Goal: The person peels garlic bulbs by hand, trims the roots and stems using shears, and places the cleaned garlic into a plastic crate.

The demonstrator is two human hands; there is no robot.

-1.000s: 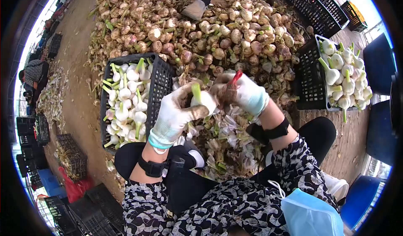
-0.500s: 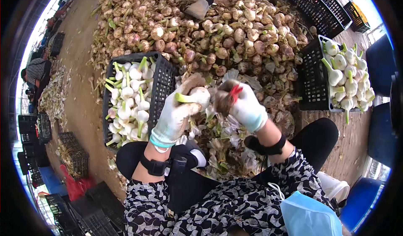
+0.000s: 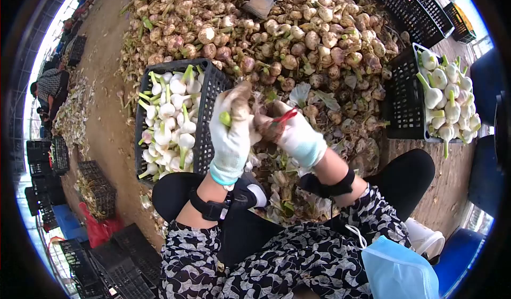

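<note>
My left hand (image 3: 230, 134), in a soiled white glove, is wrapped round a garlic bulb (image 3: 225, 119). The cut green stem pokes out between the fingers, and most of the bulb is hidden. Close beside it, my gloved right hand (image 3: 298, 136) is closed, its dirty, blurred fingertips near the bulb. A red strip (image 3: 285, 117) shows at its fingers; what they pinch, I cannot make out. Left of my hands stands a black crate (image 3: 213, 94) of white, trimmed garlic (image 3: 169, 113). Beneath my hands lie loose peeled skins (image 3: 282, 190).
A large heap of unpeeled garlic (image 3: 239, 38) spreads ahead, with another person's shoe (image 3: 260, 5) in it. To the right is a second crate (image 3: 403, 99) of white garlic. Blue barrels (image 3: 485, 166) line the right edge. Another person (image 3: 50, 91) bends down at far left.
My left hand has turned, so the bulb is now mostly covered and its stem faces me. My right hand has shifted slightly down and left. The view has moved a little.
</note>
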